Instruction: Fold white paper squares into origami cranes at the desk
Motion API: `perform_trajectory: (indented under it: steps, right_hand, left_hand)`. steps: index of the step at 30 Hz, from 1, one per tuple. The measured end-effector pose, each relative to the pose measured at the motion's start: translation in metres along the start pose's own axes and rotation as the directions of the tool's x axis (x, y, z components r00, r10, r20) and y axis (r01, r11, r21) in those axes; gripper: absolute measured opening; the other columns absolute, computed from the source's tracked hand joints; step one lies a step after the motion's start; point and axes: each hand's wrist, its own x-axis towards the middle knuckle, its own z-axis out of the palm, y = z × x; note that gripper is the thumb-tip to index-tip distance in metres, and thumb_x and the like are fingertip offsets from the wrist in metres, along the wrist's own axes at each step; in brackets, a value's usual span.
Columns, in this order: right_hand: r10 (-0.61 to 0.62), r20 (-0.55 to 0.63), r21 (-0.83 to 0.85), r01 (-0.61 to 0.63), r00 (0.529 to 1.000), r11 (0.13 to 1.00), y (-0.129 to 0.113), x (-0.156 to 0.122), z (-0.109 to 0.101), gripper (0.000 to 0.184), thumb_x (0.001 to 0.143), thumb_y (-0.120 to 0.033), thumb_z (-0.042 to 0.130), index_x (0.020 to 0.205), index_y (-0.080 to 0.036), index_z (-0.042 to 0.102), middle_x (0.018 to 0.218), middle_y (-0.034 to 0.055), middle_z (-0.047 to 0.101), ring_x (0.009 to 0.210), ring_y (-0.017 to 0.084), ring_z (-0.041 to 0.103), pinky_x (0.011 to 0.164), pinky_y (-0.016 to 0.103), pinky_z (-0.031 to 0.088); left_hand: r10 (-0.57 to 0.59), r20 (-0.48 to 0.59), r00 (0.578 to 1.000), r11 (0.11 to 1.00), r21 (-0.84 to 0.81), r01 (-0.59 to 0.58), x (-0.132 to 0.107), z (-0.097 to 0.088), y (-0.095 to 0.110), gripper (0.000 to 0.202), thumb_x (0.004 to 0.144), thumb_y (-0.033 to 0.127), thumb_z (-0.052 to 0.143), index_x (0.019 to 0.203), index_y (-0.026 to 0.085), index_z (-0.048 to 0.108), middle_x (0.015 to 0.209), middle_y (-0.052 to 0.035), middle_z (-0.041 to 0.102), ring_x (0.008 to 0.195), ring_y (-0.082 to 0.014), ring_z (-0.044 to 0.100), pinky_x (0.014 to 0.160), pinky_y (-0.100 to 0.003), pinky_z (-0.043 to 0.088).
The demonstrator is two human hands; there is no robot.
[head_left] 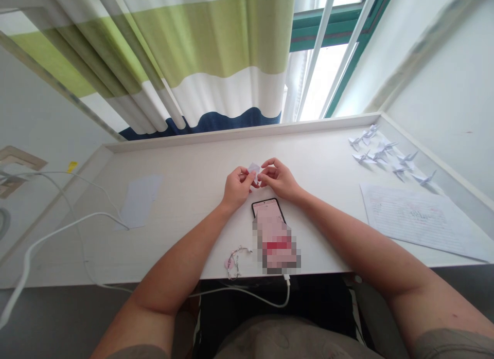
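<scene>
My left hand (236, 187) and my right hand (278, 178) meet over the middle of the white desk (193, 194). Both pinch a small piece of white folded paper (253, 169) between thumb and fingertips, held just above the desk. Right below the hands lies a phone (275, 234) with a pink screen, plugged into a white cable (266, 296).
Several folded paper cranes (386, 154) sit at the far right corner, with a lined written sheet (420, 217) in front of them. A blank white sheet (139, 200) lies at the left. A small beaded bracelet (234, 258) rests near the front edge. White cables (57, 230) trail on the left. A striped curtain (193, 55) hangs behind.
</scene>
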Motion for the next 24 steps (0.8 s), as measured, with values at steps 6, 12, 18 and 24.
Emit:
perform_trajectory:
  steps: [6, 12, 18, 24]
  right_hand:
    - [0.13, 0.156, -0.014, -0.13, 0.979, 0.991, -0.006, 0.001, -0.006, 0.049, 0.081, -0.063, 0.083, 0.088, -0.018, 0.068, 0.083, 0.0066, 0.077, 0.069, 0.015, 0.069, 0.071, 0.033, 0.06]
    - [0.134, 0.223, 0.002, -0.138, 0.965, 0.99, -0.009, 0.0, -0.007, 0.045, 0.08, -0.059, 0.086, 0.091, -0.016, 0.075, 0.085, 0.0064, 0.08, 0.076, 0.016, 0.072, 0.079, 0.035, 0.059]
    - [0.117, 0.269, -0.03, -0.113, 0.956, 0.993, -0.014, -0.001, -0.005, 0.043, 0.081, -0.059, 0.084, 0.081, -0.017, 0.077, 0.08, 0.0061, 0.08, 0.078, 0.018, 0.072, 0.083, 0.036, 0.058]
    - [0.122, 0.202, -0.041, -0.116, 0.972, 0.992, -0.015, -0.002, -0.001, 0.046, 0.082, -0.062, 0.081, 0.079, -0.017, 0.075, 0.075, 0.0053, 0.078, 0.073, 0.017, 0.071, 0.077, 0.034, 0.057]
  left_hand:
    - [0.155, -0.053, 0.986, 0.986, 0.077, -0.151, 0.001, -0.004, 0.001, 0.043, 0.088, 0.059, 0.076, 0.074, 0.02, 0.061, 0.068, 0.0, 0.062, 0.062, -0.012, 0.056, 0.055, -0.025, 0.045]
    - [0.153, -0.05, 0.987, 0.988, -0.008, -0.154, 0.0, -0.001, 0.003, 0.05, 0.082, 0.065, 0.079, 0.073, 0.021, 0.06, 0.062, 0.0024, 0.058, 0.057, -0.0111, 0.051, 0.056, -0.026, 0.043]
    - [0.164, -0.099, 0.982, 0.986, 0.043, -0.16, -0.006, 0.003, 0.008, 0.047, 0.084, 0.062, 0.079, 0.071, 0.021, 0.059, 0.063, 0.0025, 0.058, 0.06, -0.0116, 0.052, 0.056, -0.025, 0.043]
    - [0.169, -0.196, 0.966, 0.984, 0.088, -0.154, -0.007, 0.009, 0.009, 0.04, 0.087, 0.054, 0.077, 0.072, 0.021, 0.061, 0.064, 0.0018, 0.061, 0.06, -0.0123, 0.054, 0.061, -0.027, 0.045]
